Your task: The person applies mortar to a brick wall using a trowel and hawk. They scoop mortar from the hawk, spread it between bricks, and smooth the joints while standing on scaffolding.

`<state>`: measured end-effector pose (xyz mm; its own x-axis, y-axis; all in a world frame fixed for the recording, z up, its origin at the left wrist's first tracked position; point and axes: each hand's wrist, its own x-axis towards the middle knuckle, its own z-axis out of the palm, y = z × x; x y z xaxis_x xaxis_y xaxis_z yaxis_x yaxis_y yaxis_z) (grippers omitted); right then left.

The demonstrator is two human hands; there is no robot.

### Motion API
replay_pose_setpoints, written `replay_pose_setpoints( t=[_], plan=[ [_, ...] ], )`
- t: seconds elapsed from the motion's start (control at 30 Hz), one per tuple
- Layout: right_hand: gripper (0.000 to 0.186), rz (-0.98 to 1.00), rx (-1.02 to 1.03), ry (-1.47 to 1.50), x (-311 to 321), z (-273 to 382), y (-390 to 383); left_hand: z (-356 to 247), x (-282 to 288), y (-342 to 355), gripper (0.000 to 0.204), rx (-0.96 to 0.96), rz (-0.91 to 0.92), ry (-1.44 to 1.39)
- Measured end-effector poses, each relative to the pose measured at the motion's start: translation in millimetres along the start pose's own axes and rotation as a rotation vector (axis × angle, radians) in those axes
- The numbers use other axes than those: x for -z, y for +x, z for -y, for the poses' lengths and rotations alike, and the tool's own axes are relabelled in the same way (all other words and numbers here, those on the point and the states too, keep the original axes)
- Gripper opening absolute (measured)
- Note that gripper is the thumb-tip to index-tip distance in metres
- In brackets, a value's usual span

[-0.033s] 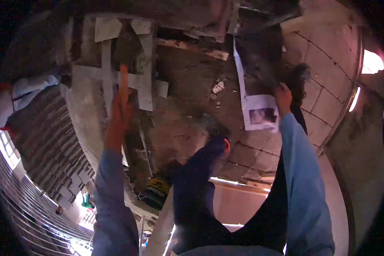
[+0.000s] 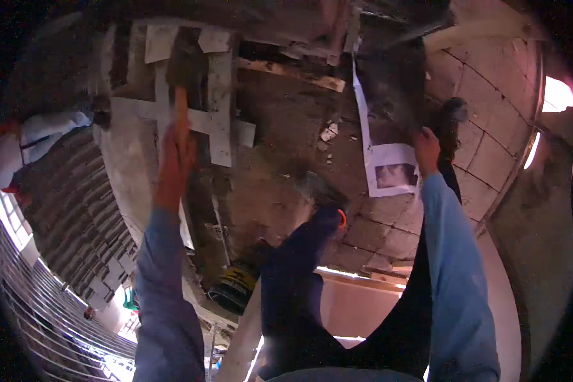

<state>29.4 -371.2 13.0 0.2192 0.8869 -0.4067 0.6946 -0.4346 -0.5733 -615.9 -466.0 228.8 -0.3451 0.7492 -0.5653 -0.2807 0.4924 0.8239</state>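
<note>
My left hand [image 2: 175,156] is wrapped round the wooden handle of a trowel [image 2: 186,60], whose dark pointed blade faces away from me over pale flat strips [image 2: 219,121] laid in a cross-like pattern. At the right, my right hand [image 2: 428,149] is closed on the near right edge of a flat sheet [image 2: 391,151] with a white border and a printed picture. The far part of this sheet is dark, perhaps covered; I cannot make out with what.
Broken pale chips [image 2: 328,132] lie on the dirty floor beside a wooden strip [image 2: 293,73]. Near my legs stands a black and yellow bucket [image 2: 234,288]. Stacked tiles [image 2: 76,197] and another person [image 2: 44,137] are at the left. Large blocks [image 2: 484,127] line the right.
My left hand and the trowel have shifted slightly away from me and to the left. My right hand keeps its hold on the sheet, and the whole view has moved a little.
</note>
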Motion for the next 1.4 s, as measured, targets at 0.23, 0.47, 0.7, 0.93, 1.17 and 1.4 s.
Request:
replay_pose_setpoints(
  t=[0.23, 0.47, 0.7, 0.93, 1.17, 1.4],
  plan=[
    [0.035, -0.002, -0.015, 0.115, -11.6, -20.4, -8.8, -64.6, 1.6, 226.8, 0.046, -0.216, -0.42, 0.702],
    [0.035, 0.024, -0.144, -0.022, -3.1, -51.5, -44.9, -50.0, -59.1, 246.9, 0.041, -0.237, -0.439, 0.992],
    [0.048, 0.214, -0.176, 0.03, -19.5, -31.7, -74.9, -46.3, -52.1, 201.6, 0.036, -0.285, -0.43, 0.967],
    [0.047, 0.427, -0.184, 0.177, 11.5, 75.5, -97.9, 29.8, -106.0, 6.3, 0.032, -0.109, -0.363, 0.609],
    [0.05, 0.482, -0.225, 0.305, 61.6, 126.4, -102.6, 58.1, -224.4, -227.0, 0.05, 0.175, -0.24, 1.058],
    [0.034, 0.447, -0.184, 0.158, 36.3, 68.1, -104.1, 50.5, -391.8, -127.9, 0.048, -0.066, -0.007, 0.841]
  ],
)
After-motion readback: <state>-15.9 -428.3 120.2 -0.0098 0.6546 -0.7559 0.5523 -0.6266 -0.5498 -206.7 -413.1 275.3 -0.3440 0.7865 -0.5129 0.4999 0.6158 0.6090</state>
